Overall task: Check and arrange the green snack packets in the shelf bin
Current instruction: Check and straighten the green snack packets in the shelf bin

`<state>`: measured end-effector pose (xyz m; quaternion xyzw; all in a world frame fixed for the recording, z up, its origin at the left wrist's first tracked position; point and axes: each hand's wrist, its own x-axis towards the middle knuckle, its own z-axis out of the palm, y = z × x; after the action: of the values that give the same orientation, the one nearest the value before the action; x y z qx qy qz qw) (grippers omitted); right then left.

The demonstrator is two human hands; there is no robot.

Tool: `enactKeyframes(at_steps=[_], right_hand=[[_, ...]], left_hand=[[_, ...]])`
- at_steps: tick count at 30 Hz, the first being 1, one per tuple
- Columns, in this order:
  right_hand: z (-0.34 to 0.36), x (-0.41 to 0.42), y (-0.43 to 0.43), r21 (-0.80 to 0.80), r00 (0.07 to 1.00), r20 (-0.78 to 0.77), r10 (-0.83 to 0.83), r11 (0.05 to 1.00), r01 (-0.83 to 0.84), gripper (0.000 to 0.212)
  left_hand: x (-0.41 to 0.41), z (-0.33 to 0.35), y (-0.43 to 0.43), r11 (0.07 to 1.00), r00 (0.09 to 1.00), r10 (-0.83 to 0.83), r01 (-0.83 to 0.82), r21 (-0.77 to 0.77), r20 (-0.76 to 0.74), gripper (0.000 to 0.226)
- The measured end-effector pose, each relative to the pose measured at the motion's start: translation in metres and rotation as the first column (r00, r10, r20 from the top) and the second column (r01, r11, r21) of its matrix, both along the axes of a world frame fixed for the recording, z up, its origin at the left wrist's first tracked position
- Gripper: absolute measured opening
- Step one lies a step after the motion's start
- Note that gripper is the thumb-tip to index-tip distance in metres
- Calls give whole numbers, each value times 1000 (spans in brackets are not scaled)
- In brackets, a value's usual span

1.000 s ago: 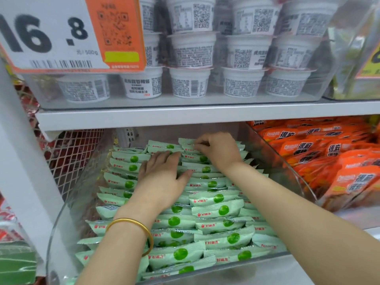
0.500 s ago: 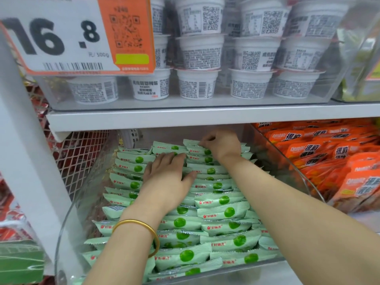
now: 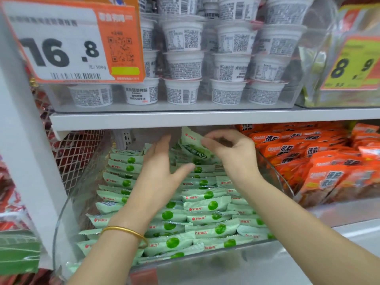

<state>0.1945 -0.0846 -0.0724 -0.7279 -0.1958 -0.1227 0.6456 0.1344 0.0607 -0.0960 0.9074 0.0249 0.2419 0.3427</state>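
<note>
Right hand [image 3: 232,153] is up at the back of the bin, fingers curled. Thumb + fingertips pinch one pale green snack packet [image 3: 192,144] by its right end. That packet is lifted clear of the pile & tilted, top corner up by the white metal shelf board [image 3: 205,118]. It's motion-blurred, so the print isn't readable.

Left hand [image 3: 162,173] is open: fingers straight, thumb spread toward the right, palm down over the mid-to-back rows, just left of the lifted packet. Can't tell if the palm actually touches the packets under it. Thin gold bangle [image 3: 127,231] on that wrist.

The other green snack packets [image 3: 205,219], each w/ crimped ends & a round green dot, lie in overlapping rows inside the clear plastic shelf bin [image 3: 61,212], filling it front to back. Left column is tidy; right side is looser.

Around it:
- The bin just to the right holds orange foil packets [image 3: 320,161].
- Upper shelf has stacked white plastic cups [image 3: 183,93] w/ QR codes & barcodes.
- White-and-orange price sign [image 3: 61,48] reading 16.8 at top left.
- Yellow price tag [image 3: 353,64] reading 8.9 at top right.
- Wire mesh panel [image 3: 80,153] left of the bin, red goods behind it.
</note>
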Motion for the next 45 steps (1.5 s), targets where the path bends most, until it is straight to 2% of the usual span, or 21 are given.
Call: enactKeyframes(at_steps=[2,5,7,11,13,15,18,21,25,28,30,33,35,37,41,43,45], right_hand=[[2,-23,-12,1,998,50,32,999,-32,17],[1,-51,-27,63,992,29,120,991,-121,11],[-1,-62,-36,87,985,16,169,982,-170,10],[-8,-73,-45,62,972,-49,230,972,-227,25],[-9,-76,-45,100,959,-117,260,963,-249,24],[-7,-77,-47,183,948,-161,274,952,-244,18],[-5,-75,-51,258,945,-190,267,942,-215,16],[-5,-73,-53,290,949,-193,249,939,-187,18],[-7,-69,-53,260,956,-193,220,951,-166,11],[-11,-66,-53,276,947,-240,213,950,-144,6],[-12,-65,-52,320,932,-285,225,939,-129,8],[-12,-63,-51,390,915,-326,236,916,-97,9],[-10,-64,-50,436,910,-337,242,897,-77,10],[-10,-66,-47,486,897,-345,277,870,-82,10],[-8,-70,-42,533,881,-318,351,834,-140,9],[-6,-72,-41,521,887,-274,372,833,-189,11],[-6,-72,-41,489,898,-247,365,847,-209,23]], left_hand=[[-11,3,-9,997,996,-74,75,-21,41,63],[-34,11,-21,981,984,-170,174,-82,52,32],[-47,16,-27,966,977,-203,210,-151,61,26],[-66,19,-33,904,965,-262,252,-346,21,28],[-72,18,-32,857,945,-326,279,-434,-35,32],[-77,19,-32,797,905,-420,332,-504,-68,46],[-82,22,-32,723,847,-524,391,-570,-84,69],[-82,24,-33,690,822,-564,420,-589,-74,72],[-77,22,-33,730,838,-541,424,-536,-75,69],[-72,18,-33,818,888,-459,407,-407,-35,75],[-70,17,-33,886,916,-401,387,-255,-6,75],[-67,12,-33,939,938,-345,345,-2,31,65],[-65,9,-33,945,967,-240,212,248,88,52],[-64,9,-34,921,978,-160,97,377,138,58],[-67,13,-42,903,991,-89,38,427,99,95],[-67,14,-41,916,993,-84,45,400,81,93],[-67,17,-39,969,993,-113,102,225,39,85]])
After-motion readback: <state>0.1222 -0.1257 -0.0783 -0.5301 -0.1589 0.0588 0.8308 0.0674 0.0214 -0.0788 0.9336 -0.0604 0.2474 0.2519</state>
